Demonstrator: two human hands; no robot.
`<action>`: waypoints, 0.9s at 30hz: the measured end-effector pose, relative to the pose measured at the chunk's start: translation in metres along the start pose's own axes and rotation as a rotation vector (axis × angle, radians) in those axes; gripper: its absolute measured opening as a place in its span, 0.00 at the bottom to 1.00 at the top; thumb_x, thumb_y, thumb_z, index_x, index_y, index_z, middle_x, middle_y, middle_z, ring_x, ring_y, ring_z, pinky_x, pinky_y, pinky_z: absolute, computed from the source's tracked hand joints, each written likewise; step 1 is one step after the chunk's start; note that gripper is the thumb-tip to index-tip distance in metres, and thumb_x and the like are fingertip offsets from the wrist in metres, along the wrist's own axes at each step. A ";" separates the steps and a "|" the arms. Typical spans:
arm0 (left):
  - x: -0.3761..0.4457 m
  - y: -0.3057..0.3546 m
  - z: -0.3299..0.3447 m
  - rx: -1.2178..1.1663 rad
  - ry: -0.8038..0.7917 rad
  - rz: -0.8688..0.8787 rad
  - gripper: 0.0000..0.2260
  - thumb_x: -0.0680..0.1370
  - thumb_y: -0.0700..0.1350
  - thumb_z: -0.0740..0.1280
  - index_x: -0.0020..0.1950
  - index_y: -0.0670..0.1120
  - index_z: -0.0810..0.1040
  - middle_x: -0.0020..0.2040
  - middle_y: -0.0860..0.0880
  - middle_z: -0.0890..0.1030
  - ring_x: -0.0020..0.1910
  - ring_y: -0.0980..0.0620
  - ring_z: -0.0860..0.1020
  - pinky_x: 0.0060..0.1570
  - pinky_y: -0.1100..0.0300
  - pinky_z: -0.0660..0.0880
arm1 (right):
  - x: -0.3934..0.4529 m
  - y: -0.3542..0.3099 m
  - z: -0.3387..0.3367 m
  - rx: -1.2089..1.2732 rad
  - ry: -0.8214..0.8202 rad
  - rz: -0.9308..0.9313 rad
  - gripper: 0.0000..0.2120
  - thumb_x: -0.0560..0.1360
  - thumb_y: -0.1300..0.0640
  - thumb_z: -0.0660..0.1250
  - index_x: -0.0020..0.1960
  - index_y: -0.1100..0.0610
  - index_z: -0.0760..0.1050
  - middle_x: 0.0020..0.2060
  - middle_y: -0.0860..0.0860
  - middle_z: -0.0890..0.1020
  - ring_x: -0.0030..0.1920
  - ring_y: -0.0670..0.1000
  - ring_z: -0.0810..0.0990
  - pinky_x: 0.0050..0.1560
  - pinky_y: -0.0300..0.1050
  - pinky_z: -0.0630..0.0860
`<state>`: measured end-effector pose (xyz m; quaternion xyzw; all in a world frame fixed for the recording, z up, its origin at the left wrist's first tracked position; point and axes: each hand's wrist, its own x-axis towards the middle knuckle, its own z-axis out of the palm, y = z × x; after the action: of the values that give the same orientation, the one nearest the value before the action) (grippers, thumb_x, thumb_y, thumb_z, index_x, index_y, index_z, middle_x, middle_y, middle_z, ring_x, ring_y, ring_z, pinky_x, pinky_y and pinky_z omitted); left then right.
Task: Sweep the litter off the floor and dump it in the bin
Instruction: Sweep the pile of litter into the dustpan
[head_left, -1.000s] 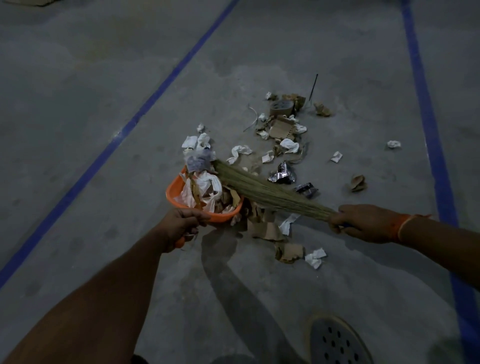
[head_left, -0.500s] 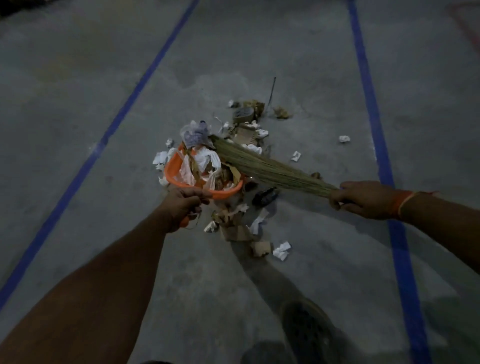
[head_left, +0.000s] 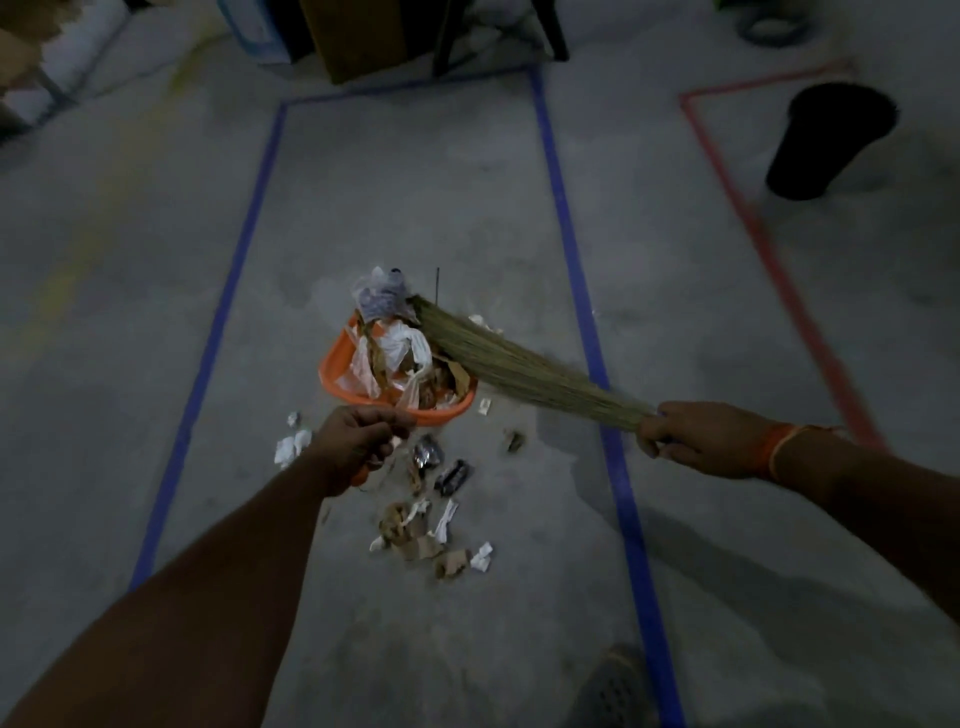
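Observation:
My left hand (head_left: 353, 447) grips the handle of an orange dustpan (head_left: 332, 376), held above the floor and heaped with white paper, plastic and brown scraps. My right hand (head_left: 696, 439) grips the handle end of a straw broom (head_left: 509, 366), whose bristles lie across the top of the pan's load. Loose litter (head_left: 431, 530) of paper, cardboard and foil wrappers lies on the concrete floor below my left hand. A black bin (head_left: 826, 140) stands at the far right, inside a red taped outline.
Blue tape lines (head_left: 566, 218) frame a rectangle on the floor around the litter. A brown box and chair legs (head_left: 363, 36) stand at the far end. My shoe (head_left: 613, 686) shows at the bottom edge. Clutter sits at the top left.
The loaded dustpan has risen off the floor with the broom pressed on top. My view has lifted and turned, bringing the black bin and the far end of the room into sight.

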<state>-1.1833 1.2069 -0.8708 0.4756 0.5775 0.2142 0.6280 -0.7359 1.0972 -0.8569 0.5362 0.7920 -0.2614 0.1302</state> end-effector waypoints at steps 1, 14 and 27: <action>0.002 0.026 0.012 0.014 -0.012 0.001 0.16 0.79 0.26 0.57 0.50 0.38 0.83 0.37 0.45 0.83 0.24 0.55 0.71 0.24 0.66 0.66 | -0.012 0.013 -0.017 0.005 0.008 0.006 0.05 0.78 0.51 0.60 0.49 0.40 0.67 0.45 0.46 0.71 0.44 0.49 0.74 0.47 0.44 0.71; 0.169 0.301 0.253 0.125 -0.192 0.108 0.12 0.80 0.29 0.58 0.52 0.35 0.81 0.38 0.43 0.82 0.23 0.57 0.71 0.22 0.66 0.65 | -0.118 0.276 -0.191 0.047 0.167 0.195 0.06 0.77 0.54 0.61 0.50 0.42 0.70 0.45 0.45 0.72 0.43 0.46 0.73 0.44 0.42 0.66; 0.455 0.462 0.579 0.177 -0.366 0.131 0.13 0.80 0.29 0.59 0.50 0.36 0.83 0.41 0.40 0.81 0.25 0.52 0.72 0.25 0.64 0.65 | -0.140 0.655 -0.243 0.087 0.254 0.430 0.09 0.76 0.57 0.62 0.53 0.45 0.74 0.50 0.48 0.76 0.47 0.49 0.75 0.40 0.27 0.60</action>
<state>-0.4059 1.5875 -0.7871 0.5964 0.4383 0.1133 0.6628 -0.0619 1.3111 -0.7672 0.7259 0.6578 -0.1922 0.0591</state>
